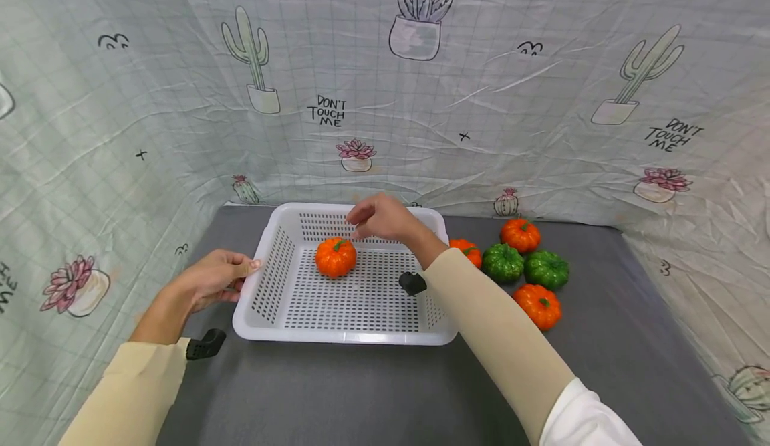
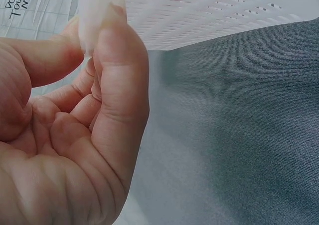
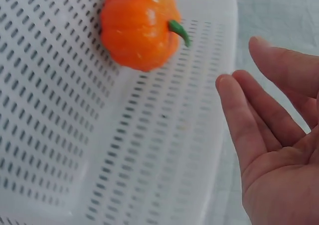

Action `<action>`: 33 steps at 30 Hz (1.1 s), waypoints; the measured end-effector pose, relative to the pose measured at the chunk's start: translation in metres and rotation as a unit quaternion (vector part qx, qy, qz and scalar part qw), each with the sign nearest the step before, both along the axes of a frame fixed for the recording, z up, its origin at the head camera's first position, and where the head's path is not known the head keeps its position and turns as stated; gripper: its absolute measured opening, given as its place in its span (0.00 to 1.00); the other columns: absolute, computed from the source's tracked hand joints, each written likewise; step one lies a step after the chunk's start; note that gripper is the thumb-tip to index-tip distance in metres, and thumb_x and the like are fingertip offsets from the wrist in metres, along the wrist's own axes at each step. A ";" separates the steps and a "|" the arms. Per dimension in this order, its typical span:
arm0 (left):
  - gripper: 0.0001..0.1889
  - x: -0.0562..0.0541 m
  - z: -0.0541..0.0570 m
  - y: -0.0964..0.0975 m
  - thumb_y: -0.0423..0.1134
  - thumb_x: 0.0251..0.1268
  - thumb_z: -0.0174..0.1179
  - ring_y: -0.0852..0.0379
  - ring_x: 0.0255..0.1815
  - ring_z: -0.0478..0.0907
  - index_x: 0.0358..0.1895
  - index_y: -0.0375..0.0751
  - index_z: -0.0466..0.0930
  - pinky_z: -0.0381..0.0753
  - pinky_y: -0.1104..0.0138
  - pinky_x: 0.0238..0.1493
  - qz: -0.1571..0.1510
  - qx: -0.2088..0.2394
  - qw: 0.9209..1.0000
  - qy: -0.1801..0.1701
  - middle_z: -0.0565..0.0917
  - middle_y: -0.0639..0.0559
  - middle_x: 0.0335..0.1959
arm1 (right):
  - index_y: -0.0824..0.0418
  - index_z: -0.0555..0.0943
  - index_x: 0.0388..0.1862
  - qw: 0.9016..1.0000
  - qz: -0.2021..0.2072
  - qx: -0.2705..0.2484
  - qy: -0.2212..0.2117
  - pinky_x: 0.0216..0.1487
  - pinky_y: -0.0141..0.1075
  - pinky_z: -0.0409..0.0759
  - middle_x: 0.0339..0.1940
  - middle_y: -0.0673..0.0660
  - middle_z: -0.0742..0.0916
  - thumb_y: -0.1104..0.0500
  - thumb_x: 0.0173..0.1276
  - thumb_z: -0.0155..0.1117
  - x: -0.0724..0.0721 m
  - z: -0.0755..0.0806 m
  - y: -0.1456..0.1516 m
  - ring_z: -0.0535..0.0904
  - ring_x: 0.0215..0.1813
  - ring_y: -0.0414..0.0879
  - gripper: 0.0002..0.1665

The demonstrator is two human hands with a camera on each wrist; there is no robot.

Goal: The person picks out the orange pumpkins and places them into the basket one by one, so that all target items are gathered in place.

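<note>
A white perforated plastic basket (image 1: 345, 337) stands on the dark grey table, with one small orange pumpkin (image 1: 335, 257) inside, toward the back left. My left hand (image 1: 218, 277) pinches the basket's left rim between thumb and fingers; the left wrist view shows the rim (image 2: 92, 26) in that grip. Over the back part of the basket is my right hand (image 1: 385, 218), its fingers loosely bent with nothing between them. In the right wrist view the green-stemmed pumpkin (image 3: 142, 28) lies apart from the fingertips (image 3: 227, 83).
Right of the basket sit two green pumpkins (image 1: 502, 263) and several orange pumpkins (image 1: 537, 306), one partly hidden behind the right forearm. A cloth backdrop (image 1: 385, 112) with cactus drawings rises along the table's back and sides.
</note>
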State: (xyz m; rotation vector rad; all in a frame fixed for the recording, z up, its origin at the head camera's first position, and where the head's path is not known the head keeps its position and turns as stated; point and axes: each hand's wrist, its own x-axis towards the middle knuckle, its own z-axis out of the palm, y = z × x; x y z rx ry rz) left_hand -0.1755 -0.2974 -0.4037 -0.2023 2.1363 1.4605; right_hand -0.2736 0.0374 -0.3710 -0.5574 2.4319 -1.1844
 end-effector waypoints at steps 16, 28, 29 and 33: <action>0.18 -0.008 0.000 0.001 0.45 0.82 0.55 0.58 0.38 0.81 0.53 0.30 0.81 0.86 0.61 0.39 -0.004 -0.007 1.000 0.003 0.86 0.54 0.35 | 0.68 0.86 0.56 0.997 -0.002 -0.072 0.003 0.62 0.45 0.84 0.56 0.66 0.90 0.68 0.65 0.74 0.008 0.032 0.049 0.87 0.56 0.53 0.19; 0.17 -0.001 -0.003 -0.001 0.45 0.83 0.54 0.58 0.37 0.83 0.51 0.31 0.81 0.87 0.61 0.40 -0.001 0.012 1.000 -0.001 0.86 0.53 0.35 | 0.69 0.86 0.57 0.997 0.002 -0.083 0.003 0.60 0.47 0.85 0.58 0.69 0.88 0.67 0.68 0.72 0.020 0.033 0.100 0.88 0.54 0.51 0.18; 0.16 0.000 -0.003 0.000 0.44 0.83 0.54 0.58 0.37 0.83 0.50 0.32 0.81 0.87 0.60 0.41 -0.001 0.017 1.000 0.000 0.87 0.53 0.35 | 0.68 0.86 0.56 0.996 0.000 -0.085 0.002 0.59 0.46 0.86 0.58 0.69 0.88 0.67 0.68 0.72 0.020 0.033 0.104 0.88 0.53 0.49 0.18; 0.15 0.002 -0.001 0.002 0.43 0.83 0.54 0.59 0.37 0.84 0.48 0.33 0.82 0.87 0.61 0.41 -0.002 0.026 1.000 0.001 0.87 0.54 0.35 | 0.67 0.86 0.56 0.996 -0.002 -0.091 -0.003 0.57 0.44 0.86 0.57 0.67 0.88 0.67 0.68 0.72 0.026 0.033 0.120 0.88 0.52 0.48 0.18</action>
